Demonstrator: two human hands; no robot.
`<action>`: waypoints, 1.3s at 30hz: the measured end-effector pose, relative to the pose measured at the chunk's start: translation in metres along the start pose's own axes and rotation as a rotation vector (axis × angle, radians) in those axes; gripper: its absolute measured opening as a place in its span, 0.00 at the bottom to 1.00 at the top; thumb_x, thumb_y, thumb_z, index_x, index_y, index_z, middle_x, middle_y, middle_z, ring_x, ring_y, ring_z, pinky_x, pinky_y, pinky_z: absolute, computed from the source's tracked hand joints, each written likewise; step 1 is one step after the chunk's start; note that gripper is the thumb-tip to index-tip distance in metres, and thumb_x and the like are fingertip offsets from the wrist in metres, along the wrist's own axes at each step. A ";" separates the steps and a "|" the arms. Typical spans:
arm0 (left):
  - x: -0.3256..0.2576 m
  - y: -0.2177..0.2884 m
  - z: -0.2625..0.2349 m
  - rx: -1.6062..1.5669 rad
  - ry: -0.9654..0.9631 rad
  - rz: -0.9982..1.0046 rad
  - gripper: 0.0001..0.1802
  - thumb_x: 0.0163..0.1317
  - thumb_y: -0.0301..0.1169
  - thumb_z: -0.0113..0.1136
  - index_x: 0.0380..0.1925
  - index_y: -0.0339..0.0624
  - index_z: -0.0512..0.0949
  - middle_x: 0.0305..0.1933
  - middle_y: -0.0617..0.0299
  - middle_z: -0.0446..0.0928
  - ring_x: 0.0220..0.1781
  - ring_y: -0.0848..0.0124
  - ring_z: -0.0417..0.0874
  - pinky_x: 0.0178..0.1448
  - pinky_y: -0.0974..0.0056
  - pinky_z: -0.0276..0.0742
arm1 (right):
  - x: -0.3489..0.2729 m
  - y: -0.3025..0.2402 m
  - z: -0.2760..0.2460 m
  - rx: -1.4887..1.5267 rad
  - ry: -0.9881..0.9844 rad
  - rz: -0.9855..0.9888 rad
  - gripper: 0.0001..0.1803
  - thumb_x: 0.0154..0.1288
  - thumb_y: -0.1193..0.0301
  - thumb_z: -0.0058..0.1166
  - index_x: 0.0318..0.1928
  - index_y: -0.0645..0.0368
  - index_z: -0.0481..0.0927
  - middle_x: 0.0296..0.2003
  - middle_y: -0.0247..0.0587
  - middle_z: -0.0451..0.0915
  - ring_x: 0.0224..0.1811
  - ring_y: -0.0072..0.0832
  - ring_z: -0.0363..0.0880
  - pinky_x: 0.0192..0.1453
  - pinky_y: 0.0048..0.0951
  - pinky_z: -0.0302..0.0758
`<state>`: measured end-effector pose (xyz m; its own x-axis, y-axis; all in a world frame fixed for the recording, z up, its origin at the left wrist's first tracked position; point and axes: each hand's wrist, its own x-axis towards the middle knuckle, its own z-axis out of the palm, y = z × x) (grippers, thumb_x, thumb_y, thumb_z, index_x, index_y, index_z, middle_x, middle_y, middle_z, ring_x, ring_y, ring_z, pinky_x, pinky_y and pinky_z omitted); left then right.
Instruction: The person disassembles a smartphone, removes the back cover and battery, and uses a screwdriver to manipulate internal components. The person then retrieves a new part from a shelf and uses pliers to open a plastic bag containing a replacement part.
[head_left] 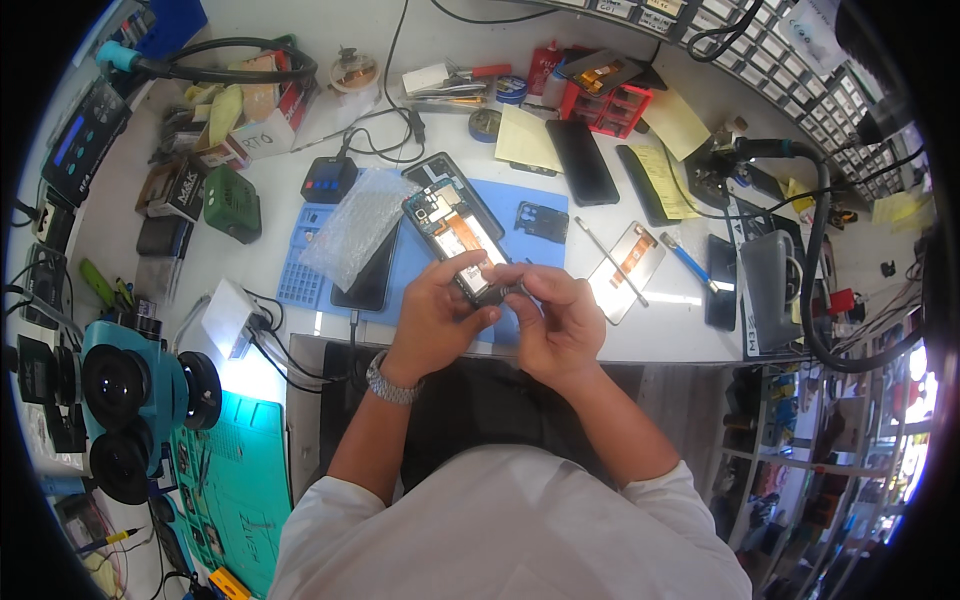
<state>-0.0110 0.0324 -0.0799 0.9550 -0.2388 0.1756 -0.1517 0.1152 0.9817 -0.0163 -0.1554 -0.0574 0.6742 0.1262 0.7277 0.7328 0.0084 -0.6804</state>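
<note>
While the blue mat (410,258) spreads across mid-frame, the left hand (436,318), just below centre, holds the lower end of the opened phone (460,240) at frame centre; the right hand (558,322) pinches beside it, on what I cannot tell. Probably light and stiff, the phone suits an edge grip, sparing its delicate-looking orange ribbon (466,233).

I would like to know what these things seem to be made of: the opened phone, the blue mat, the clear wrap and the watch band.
Opened phone: dark edge, metal or plastic, I cannot tell; coppery strip inside, probably flexible film.
Blue mat: perhaps silicone, matte, with moulded compartments.
Clear wrap: likely plastic bubble film, glossy, see-through.
Watch band: apparently metal, shiny silver links.
</note>
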 end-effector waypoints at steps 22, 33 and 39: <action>0.000 0.002 0.002 -0.088 -0.019 0.050 0.36 0.69 0.11 0.68 0.76 0.31 0.70 0.68 0.48 0.81 0.65 0.64 0.87 0.66 0.62 0.89 | 0.007 -0.013 0.001 -0.218 0.102 -0.097 0.26 0.61 0.86 0.74 0.58 0.59 0.79 0.48 0.51 0.89 0.46 0.43 0.91 0.45 0.34 0.86; -0.001 -0.005 -0.001 -0.054 -0.020 0.027 0.34 0.71 0.12 0.67 0.76 0.32 0.70 0.66 0.46 0.83 0.63 0.66 0.88 0.61 0.65 0.90 | 0.005 -0.014 0.003 -0.276 0.045 -0.027 0.27 0.60 0.89 0.72 0.58 0.59 0.78 0.53 0.50 0.89 0.49 0.43 0.92 0.46 0.35 0.86; -0.001 -0.005 0.000 -0.099 -0.009 0.021 0.35 0.67 0.09 0.69 0.74 0.32 0.73 0.66 0.51 0.75 0.69 0.60 0.86 0.65 0.64 0.91 | 0.006 -0.014 0.001 -0.287 0.058 -0.034 0.26 0.61 0.88 0.72 0.57 0.60 0.78 0.51 0.49 0.89 0.49 0.42 0.92 0.49 0.36 0.88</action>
<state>-0.0109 0.0316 -0.0852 0.9495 -0.2442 0.1971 -0.1453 0.2147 0.9658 -0.0228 -0.1535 -0.0441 0.6469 0.0739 0.7590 0.7456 -0.2705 -0.6091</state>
